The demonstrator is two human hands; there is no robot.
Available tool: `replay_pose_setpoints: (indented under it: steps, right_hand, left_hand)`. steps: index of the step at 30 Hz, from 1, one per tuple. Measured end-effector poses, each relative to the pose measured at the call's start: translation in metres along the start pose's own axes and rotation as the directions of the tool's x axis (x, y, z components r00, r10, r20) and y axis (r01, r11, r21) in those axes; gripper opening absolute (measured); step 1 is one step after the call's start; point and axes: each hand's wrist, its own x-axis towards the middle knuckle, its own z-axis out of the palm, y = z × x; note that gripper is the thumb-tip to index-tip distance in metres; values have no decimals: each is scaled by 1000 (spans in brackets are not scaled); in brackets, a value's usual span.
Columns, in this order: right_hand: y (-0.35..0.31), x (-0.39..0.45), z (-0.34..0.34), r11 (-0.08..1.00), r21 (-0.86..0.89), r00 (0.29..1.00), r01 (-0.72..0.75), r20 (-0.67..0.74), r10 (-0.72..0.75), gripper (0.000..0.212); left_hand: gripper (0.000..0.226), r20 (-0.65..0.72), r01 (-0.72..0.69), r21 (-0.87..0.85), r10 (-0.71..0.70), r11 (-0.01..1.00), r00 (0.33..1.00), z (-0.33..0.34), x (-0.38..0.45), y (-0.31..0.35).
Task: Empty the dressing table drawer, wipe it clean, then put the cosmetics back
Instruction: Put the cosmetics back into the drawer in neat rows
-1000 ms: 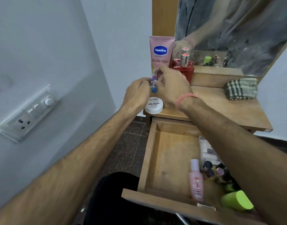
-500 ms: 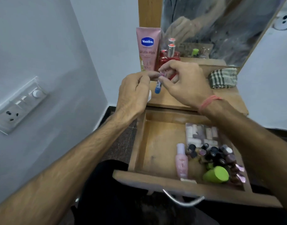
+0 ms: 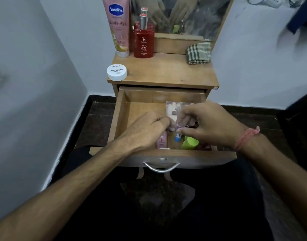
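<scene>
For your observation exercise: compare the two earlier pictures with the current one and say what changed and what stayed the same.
Both hands, the left hand and right hand, came down from above the tabletop into the open drawer, carrying the small blue-ended tube still pinched between them. The Vaseline tube, red bottle, nail polish jar and checked cloth stayed put.

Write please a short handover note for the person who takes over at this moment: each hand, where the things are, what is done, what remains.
Right hand: pinches a small blue-tipped tube over the open drawer.
Left hand: fingers curled at the same tube; real grip unclear.
On the tabletop: Vaseline tube, red bottle, nail polish jar, checked cloth.
In the drawer: pink bottle, green cap, a clear packet, other small items.
Done: some items stand on top.
Left: whether wiping is done cannot be told.
</scene>
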Motion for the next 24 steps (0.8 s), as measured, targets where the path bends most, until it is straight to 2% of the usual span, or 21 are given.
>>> replay_pose_setpoints:
  steps: [7,16,24]
  right_hand:
    - [5,-1,22,984,-150,995,-96,6,98,20]
    - [2,13,27,950,-183,963,-254,48,267,20]
    - [-7,16,26,927,-245,953,-284,39,302,22]
  left_hand:
    - [44,36,95,43,-96,995,995,14,11,1]
    - [42,58,168,-31,-166,985,984,22,23,-5]
    - [42,71,188,-59,-184,980,980,22,19,-6]
